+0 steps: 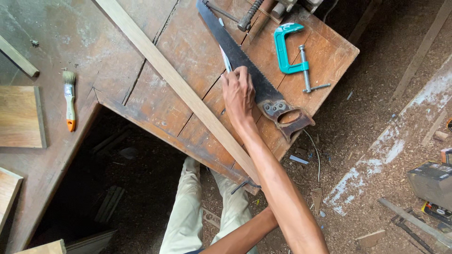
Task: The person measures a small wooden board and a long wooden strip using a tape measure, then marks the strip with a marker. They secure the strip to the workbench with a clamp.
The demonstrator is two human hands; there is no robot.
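The right hand [238, 94] reaches out over the workbench [117, 80] with its fingers curled around a slim, pale, flat tool [226, 60], probably a pencil or small blade, though it is too small to tell which; its tip points away from the wrist. The hand rests partly on the dark blade of a handsaw [245, 66], which lies flat under and just right of the knuckles, its wooden handle [287, 115] a little nearer the body than the hand. Touching the hand's left side runs a long pale wooden strip [179, 84], laid diagonally across the bench. The slim tool looks light and stiff, best pinched near its lower end as it is now; the strip seems light but long and likely to pivot unless pressed down near the hand. The left hand is out of sight, only its forearm [245, 233] crossing low. Beyond the saw lies a teal clamp [288, 51], and far left a paintbrush [69, 99]
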